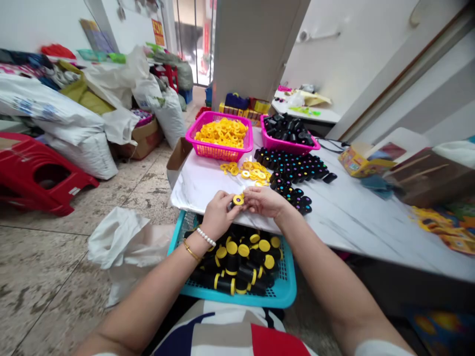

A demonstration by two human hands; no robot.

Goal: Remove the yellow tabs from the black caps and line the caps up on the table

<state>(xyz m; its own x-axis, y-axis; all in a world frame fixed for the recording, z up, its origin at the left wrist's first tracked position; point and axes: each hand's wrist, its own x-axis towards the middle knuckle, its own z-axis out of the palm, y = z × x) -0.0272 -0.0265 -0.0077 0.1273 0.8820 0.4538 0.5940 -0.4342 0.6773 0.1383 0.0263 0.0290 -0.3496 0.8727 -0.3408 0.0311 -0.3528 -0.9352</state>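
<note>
My left hand [218, 216] is closed around a small black cylinder with a yellow ring-shaped cap [238, 200] on its upward-facing end. A dark centre shows through the cap's hole. The fingers of my right hand [264, 201] are pinched together at the cap's right edge; what they hold is hidden. Both hands are over the table's front edge, above a blue basket [291, 279] of black cylinders with yellow caps [243, 250]. Just beyond my hands lie loose yellow caps [256, 172]. Black cylinders [297, 168] stand in rows to their right, with coloured dots on top.
At the back of the white table [334, 217] stand a pink basket [193, 134] of yellow caps and another pink basket [289, 144] of black pieces. Boxes [356, 160] are at the right. Red stools [33, 173], white sacks [77, 143] and a plastic bag [118, 242] occupy the left floor.
</note>
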